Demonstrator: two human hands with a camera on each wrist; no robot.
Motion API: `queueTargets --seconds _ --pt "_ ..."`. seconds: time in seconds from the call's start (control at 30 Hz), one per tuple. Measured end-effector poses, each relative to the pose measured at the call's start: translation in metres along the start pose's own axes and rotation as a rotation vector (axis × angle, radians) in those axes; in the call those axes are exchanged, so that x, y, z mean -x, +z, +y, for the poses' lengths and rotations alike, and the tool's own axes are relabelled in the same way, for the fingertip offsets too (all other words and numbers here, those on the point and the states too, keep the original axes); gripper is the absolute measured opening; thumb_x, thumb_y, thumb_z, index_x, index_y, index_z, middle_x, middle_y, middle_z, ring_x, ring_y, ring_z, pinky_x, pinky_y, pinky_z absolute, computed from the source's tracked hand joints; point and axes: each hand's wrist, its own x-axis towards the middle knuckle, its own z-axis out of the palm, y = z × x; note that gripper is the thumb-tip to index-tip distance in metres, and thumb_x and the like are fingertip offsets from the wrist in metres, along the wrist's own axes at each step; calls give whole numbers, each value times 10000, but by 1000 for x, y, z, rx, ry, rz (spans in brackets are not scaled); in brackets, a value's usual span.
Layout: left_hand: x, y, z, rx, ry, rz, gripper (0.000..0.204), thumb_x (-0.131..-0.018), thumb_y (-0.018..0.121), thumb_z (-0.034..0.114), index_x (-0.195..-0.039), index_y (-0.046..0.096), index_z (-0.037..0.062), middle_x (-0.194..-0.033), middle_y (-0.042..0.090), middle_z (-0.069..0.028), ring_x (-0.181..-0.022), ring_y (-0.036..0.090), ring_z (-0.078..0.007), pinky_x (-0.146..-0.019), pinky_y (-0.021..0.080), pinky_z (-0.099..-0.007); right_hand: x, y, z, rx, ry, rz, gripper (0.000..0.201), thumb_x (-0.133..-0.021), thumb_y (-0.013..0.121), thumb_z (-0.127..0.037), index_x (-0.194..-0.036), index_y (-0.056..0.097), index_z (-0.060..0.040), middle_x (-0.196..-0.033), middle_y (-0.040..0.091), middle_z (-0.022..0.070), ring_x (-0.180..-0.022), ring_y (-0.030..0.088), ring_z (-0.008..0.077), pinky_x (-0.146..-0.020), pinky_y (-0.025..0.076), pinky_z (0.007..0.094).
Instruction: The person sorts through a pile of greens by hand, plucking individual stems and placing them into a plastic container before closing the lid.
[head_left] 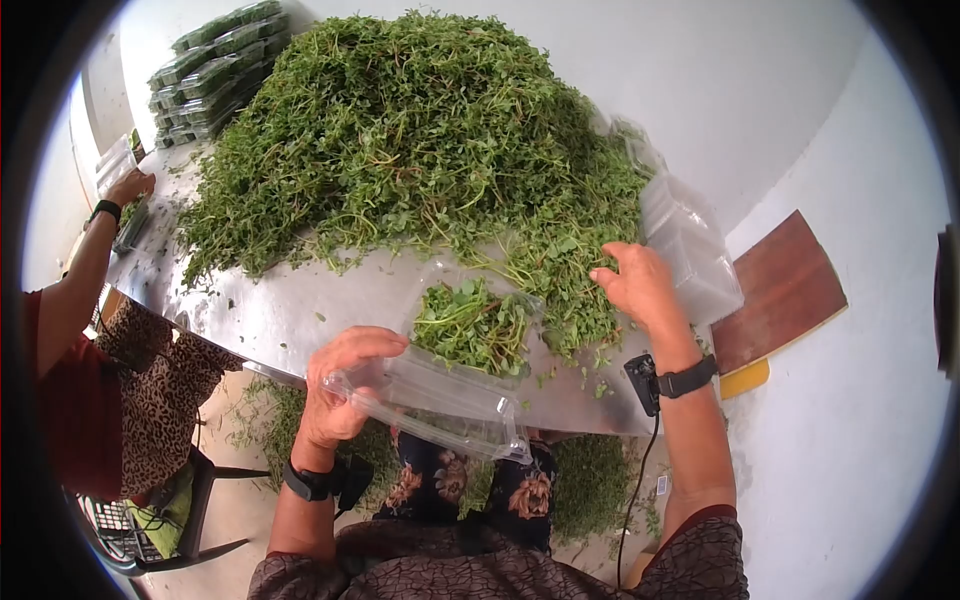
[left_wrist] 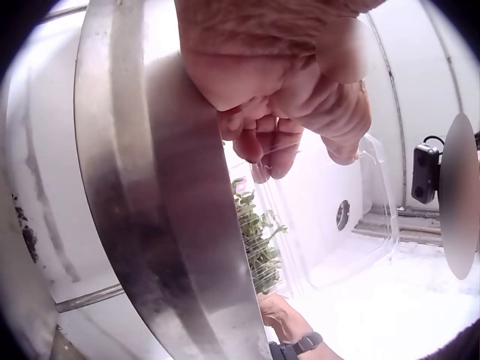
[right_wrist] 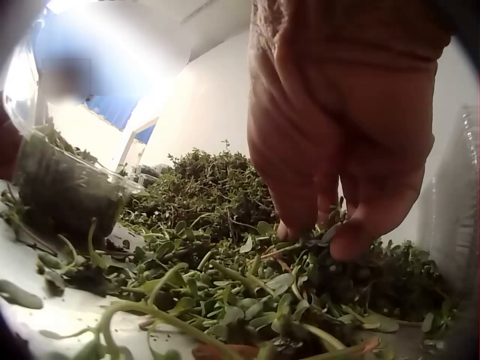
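Note:
My left hand [head_left: 340,385] grips the raised lid [head_left: 440,395] of a clear plastic clamshell box at its left edge, with the fingers curled round the rim. Behind the lid, the box's base is partly filled with purslane sprigs [head_left: 475,325] and sits near the table's front edge. My right hand [head_left: 640,285] reaches down into loose purslane [right_wrist: 247,277] to the right of the box. Its thumb and fingertips pinch at some sprigs there, and leaves show between them in the right wrist view.
A large purslane heap [head_left: 400,140] covers the back of the metal table [head_left: 250,315]. Filled boxes [head_left: 215,75] are stacked at the back left, and empty clear boxes [head_left: 690,250] stand at the right. Another person's hand [head_left: 130,187] is at the left end.

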Motion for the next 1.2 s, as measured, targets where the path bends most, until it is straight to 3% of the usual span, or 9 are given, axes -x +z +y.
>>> queueTargets --seconds 0.13,0.33,0.4,0.53,0.8,0.93,1.03,1.13,1.2 --pt "0 0 -1 2 11 -7 553 -826 557 539 -966 672 17 -1002 678 -152 -945 644 -307 -835 499 -387 -4 5 4 -9 31 -74 213 -786 685 -163 -968 707 -56 -876 682 200 -875 656 358 -791 511 437" --pt "1 1 0 20 7 0 518 -831 575 506 -969 669 17 -998 679 -150 -933 645 -301 -817 504 -381 -2 -8 20 -226 84 62 111 -780 635 -100 -847 703 -43 -724 677 153 -682 651 323 -638 508 404" --pt "1 1 -1 31 -16 2 513 -830 579 503 -969 670 17 -997 679 -148 -930 645 -299 -815 504 -382 -1 -20 20 -622 342 -20 154 -773 662 -128 -870 694 -13 -696 669 140 -654 639 290 -631 501 386" --pt "1 1 -3 19 15 4 501 -830 584 494 -967 672 20 -993 680 -147 -930 645 -297 -815 504 -380 5 -12 25 -593 312 -140 229 -773 702 -181 -889 682 16 -693 664 135 -679 641 270 -642 497 392" --pt "1 0 0 22 -28 0 490 -827 590 488 -969 672 26 -998 683 -147 -929 649 -300 -816 507 -382 10 -4 2 33 84 -69 267 -740 734 -247 -790 650 1 -716 639 189 -723 633 370 -684 499 450" --pt "0 0 -5 1 38 3 488 -820 592 479 -977 669 23 -999 683 -147 -924 650 -303 -815 508 -384 8 7 12 39 24 -53 192 -732 699 -188 -722 630 -10 -704 622 206 -716 624 386 -663 493 460" --pt "1 0 -6 -5 47 0 487 -816 592 474 -979 668 22 -1001 682 -149 -922 650 -302 -809 509 -380 7 6 18 -15 97 -15 119 -724 654 -137 -707 633 -22 -695 616 206 -702 615 393 -658 491 462" --pt "1 0 -7 -5 44 -3 490 -813 589 474 -978 667 20 -1000 679 -151 -918 649 -301 -799 510 -375 9 0 21 -159 176 20 114 -734 625 -96 -682 613 4 -616 603 172 -582 626 329 -558 497 417" --pt "2 0 -7 -3 39 0 492 -811 587 476 -976 667 19 -999 677 -152 -914 648 -300 -794 510 -373 13 -13 15 -559 281 -10 146 -777 615 -74 -665 595 17 -567 576 87 -482 608 199 -436 460 317"
